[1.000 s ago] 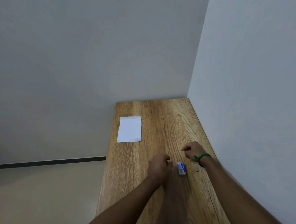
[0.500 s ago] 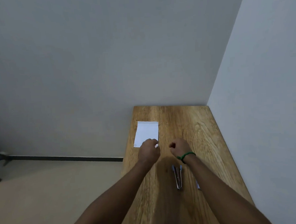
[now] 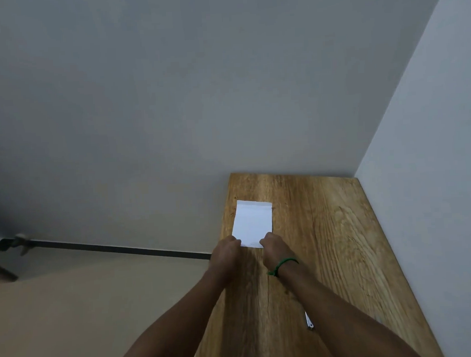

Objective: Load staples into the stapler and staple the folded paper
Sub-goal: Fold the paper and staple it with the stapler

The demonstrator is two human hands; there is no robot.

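left hand [image 3: 226, 252], right hand [image 3: 273, 249] now forward, pinching paper [image 3: 254, 222]

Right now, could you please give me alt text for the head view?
The left hand and right hand grip the near corners of a folded white paper on a wooden table; a metal stapler lies beside the right forearm.

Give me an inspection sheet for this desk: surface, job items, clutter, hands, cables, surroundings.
Surface: wooden table, set in a wall corner.
Job's things: folded paper flat by the left edge; stapler mostly hidden under the right forearm; staples not seen.
Clutter: nothing seen.
Hands: left hand and right hand, fingers curled, appear to pinch the paper's near corners; green band on right wrist.
Cables: nothing seen.
Surroundings: grey walls, beige floor, dark skirting.
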